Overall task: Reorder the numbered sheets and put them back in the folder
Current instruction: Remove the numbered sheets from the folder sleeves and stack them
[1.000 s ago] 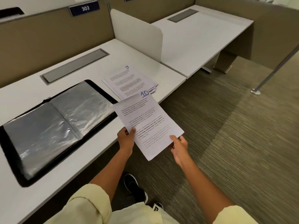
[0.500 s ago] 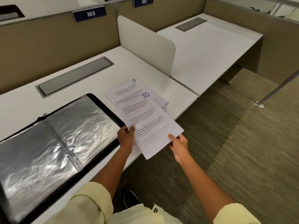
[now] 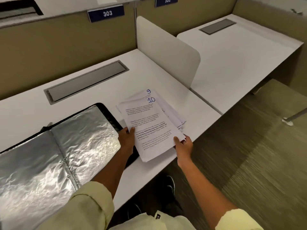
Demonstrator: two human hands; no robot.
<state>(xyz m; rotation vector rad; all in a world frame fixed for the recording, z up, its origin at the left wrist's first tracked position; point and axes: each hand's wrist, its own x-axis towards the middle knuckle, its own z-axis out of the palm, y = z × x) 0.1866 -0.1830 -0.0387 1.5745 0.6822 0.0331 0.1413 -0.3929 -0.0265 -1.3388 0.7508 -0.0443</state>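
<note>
While left hand and right hand pinch sheet 10, it overlaps the stack.

open folder on desk, left; sheet 10 atop paper stack just right of folder; divider behind stack.

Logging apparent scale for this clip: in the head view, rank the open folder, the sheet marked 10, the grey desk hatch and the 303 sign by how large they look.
1. open folder, though closest to the camera
2. grey desk hatch and sheet marked 10: too alike to rank
3. 303 sign
</note>
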